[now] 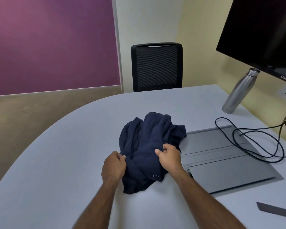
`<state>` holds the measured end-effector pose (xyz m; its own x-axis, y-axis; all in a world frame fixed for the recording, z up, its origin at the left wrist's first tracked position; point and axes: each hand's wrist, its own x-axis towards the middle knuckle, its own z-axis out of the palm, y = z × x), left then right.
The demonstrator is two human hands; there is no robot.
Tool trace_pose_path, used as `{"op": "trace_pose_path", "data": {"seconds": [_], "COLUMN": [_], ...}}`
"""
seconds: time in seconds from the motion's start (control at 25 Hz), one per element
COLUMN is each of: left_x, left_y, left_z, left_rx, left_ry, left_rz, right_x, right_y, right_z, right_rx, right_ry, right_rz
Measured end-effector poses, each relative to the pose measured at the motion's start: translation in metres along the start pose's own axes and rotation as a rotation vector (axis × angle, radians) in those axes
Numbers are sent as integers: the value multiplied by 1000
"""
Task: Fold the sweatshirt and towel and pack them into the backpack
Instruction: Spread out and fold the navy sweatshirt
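A navy blue sweatshirt (149, 142) lies in a crumpled heap in the middle of the pale grey table (64, 154). My left hand (114, 166) pinches the fabric at the heap's near left edge. My right hand (169, 157) grips a fold of the cloth at its near right side. No towel or backpack is in view.
A grey cable-hatch panel (221, 156) is set into the table to the right, with a looped black cable (257, 141) on it. A steel bottle (239, 90) stands at the back right under a dark monitor (262, 33). A black mesh chair (156, 66) stands behind the table.
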<state>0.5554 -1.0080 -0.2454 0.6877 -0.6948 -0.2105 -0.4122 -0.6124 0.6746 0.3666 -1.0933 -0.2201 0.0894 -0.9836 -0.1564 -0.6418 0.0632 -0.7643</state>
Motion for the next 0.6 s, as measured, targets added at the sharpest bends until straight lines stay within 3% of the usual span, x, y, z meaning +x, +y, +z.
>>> {"op": "trace_pose_path", "data": {"seconds": [0.12, 0.36, 0.44, 0.56, 0.6], "left_x": [11, 5, -9, -20, -20], "left_y": [3, 30, 19, -17, -26], "left_z": [-21, -47, -47, -49, -51], "left_rx": [-78, -219, -216, 11, 113], "left_ry": [132, 260, 293, 213, 190], "left_rz": [-23, 156, 119, 27, 46], "right_x": [-6, -33, -50, -69, -72], "right_y": [-5, 10, 28, 65, 72], "right_z": [-18, -29, -28, -26, -27], "right_rx": [171, 400, 273, -223, -364], "right_ry": [127, 213, 125, -140, -154], "right_rz": [4, -40, -94, -153, -179]}}
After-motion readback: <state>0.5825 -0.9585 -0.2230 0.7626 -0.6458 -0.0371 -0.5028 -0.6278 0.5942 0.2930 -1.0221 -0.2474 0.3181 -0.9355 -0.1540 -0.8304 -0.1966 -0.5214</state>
